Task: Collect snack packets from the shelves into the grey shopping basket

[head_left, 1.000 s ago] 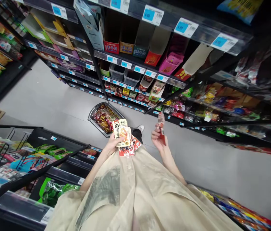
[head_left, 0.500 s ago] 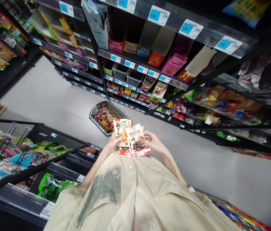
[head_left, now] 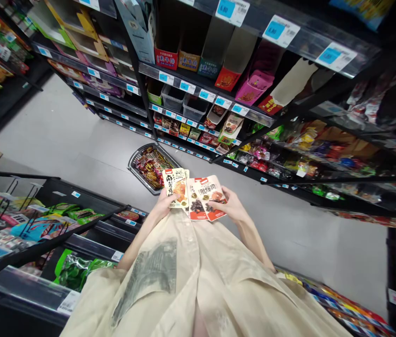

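A fan of snack packets (head_left: 198, 196) is held just below a wire basket (head_left: 131, 163) on the floor (head_left: 78, 154); its cream end is pinched by the left hand (head_left: 161, 208), its red end by the right hand (head_left: 232, 210).

cream-yellow packet (head_left: 176, 187), red-and-white packets (head_left: 208, 199), grey floor (head_left: 78, 150), beige shirt (head_left: 201, 281).

Past the fanned packets (head_left: 194, 196), bare floor (head_left: 61, 140) lies open between shelf rows (head_left: 198, 91), except the basket (head_left: 130, 168).
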Available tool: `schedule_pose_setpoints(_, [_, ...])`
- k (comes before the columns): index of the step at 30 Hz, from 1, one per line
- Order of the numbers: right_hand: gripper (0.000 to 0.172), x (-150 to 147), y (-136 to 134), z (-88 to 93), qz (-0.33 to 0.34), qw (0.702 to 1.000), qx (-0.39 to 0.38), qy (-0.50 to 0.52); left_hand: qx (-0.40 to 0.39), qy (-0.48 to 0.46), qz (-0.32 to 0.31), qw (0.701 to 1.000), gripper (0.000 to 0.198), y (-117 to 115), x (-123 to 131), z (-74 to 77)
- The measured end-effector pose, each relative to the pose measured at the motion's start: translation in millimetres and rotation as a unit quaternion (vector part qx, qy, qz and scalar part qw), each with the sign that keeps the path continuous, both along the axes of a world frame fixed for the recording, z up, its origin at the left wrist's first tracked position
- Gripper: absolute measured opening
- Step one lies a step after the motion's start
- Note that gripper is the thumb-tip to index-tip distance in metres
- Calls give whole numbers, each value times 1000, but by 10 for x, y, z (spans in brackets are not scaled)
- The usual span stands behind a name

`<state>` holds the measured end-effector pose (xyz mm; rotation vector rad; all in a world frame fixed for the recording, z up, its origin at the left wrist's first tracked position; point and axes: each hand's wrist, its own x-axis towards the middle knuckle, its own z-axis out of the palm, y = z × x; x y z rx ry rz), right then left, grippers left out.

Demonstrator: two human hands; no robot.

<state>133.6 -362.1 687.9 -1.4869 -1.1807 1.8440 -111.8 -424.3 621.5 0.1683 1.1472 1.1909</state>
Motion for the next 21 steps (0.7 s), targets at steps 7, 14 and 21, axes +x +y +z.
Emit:
schedule_pose_setpoints(7, [50, 499, 10, -199, -152, 973, -8, 176, 2, -16, -19, 1000, 60, 1, -44, 29])
schedule_pose_setpoints(14, [50, 110, -79, -216, -18, 990, -78, 118, 2, -7, -18, 1000, 58, 6, -38, -8])
schedule_pose_setpoints(21, [42, -265, -56, -130, 67, 996, -56, 22, 20, 31, -32, 999, 56, 47, 17, 12])
